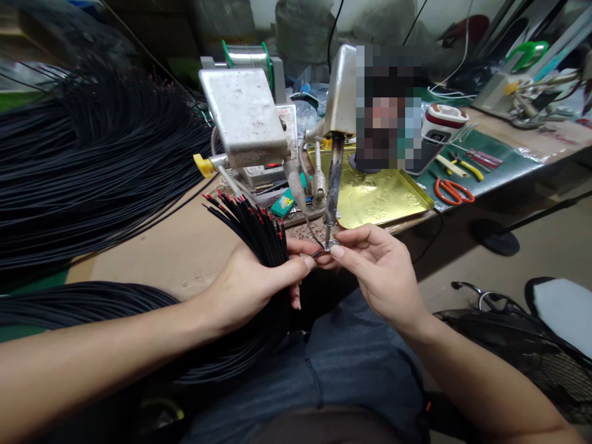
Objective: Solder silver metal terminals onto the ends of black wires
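My left hand (pixel 252 280) is closed around a bundle of black cables (pixel 259 231) whose ends show short red wires. Between its thumb and fingers one cable end (pixel 318 253) points right. My right hand (pixel 382 265) pinches a small metal part (pixel 331 245); its exact kind is too small to tell. Directly above that part, the tip of a mounted soldering iron (pixel 332 191) reaches down to it. A thin solder wire (pixel 314 234) curves from the feeder nozzle (pixel 296 185) toward the same spot. The two hands nearly meet there.
Masses of black cable (pixel 102 148) lie at the left. Behind the hands stand a metal soldering fixture (pixel 245 114) and a solder spool (pixel 248 57). A gold tray (pixel 383 197), orange-handled scissors (pixel 453 191), yellow pliers (pixel 472 169) and a screwdriver (pixel 483 158) lie right. A black fan (pixel 522 351) stands lower right.
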### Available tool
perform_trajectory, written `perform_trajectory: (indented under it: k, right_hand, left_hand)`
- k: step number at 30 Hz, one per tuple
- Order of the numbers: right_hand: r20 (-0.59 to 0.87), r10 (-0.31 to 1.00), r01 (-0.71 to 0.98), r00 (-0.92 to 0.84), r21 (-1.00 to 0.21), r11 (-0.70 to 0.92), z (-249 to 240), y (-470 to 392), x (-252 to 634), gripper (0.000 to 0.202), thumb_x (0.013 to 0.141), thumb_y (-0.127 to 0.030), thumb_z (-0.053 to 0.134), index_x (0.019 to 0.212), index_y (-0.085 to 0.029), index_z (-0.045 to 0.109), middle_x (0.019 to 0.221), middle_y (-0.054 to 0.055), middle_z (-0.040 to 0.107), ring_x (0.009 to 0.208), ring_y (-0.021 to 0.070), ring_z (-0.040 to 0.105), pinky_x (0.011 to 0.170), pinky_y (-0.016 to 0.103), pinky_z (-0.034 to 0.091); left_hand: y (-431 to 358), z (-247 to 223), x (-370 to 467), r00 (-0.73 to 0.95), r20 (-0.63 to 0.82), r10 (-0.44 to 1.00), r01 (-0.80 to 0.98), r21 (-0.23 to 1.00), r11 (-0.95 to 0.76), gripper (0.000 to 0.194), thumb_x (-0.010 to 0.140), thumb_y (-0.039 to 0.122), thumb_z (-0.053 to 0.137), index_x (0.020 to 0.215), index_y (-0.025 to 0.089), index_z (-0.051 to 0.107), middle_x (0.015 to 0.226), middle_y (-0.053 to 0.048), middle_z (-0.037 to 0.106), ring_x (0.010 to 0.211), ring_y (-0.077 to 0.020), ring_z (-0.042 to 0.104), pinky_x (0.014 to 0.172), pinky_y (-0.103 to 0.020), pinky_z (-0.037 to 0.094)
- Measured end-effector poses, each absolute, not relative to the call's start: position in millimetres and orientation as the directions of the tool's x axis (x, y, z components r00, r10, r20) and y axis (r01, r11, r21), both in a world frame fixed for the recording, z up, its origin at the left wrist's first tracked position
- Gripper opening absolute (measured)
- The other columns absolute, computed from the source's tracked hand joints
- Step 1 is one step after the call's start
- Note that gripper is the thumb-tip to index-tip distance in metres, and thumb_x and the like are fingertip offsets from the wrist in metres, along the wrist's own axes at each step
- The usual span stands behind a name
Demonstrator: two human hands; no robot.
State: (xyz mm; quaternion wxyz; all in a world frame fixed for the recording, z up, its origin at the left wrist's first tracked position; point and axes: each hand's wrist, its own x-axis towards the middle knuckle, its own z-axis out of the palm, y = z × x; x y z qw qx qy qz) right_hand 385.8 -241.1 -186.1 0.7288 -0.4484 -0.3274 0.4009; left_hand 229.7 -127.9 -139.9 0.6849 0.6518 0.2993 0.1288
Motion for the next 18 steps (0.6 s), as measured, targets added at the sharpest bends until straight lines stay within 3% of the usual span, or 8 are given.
perform_trajectory:
  k: [18]
  right_hand:
    - [0.092,0.870,-0.280,0.485,-0.926,0.254,-183.7,-242.8,384.0,0.024,0.086,-0.023,0.085,0.098,-0.014,0.067,0.088,0.005,0.078,0.079,0.0166,0.079,0.078,0.025,0.066]
  left_hand:
    - [-127.6,-140.1,228.5,0.783,-0.254,0.568,0.228,0.966,0.118,0.033,0.084,0.033,0.075,0.105,0.007,0.067,0.056,0.001,0.065,0.046,-0.0133,0.063,0.048,-0.019,0.054]
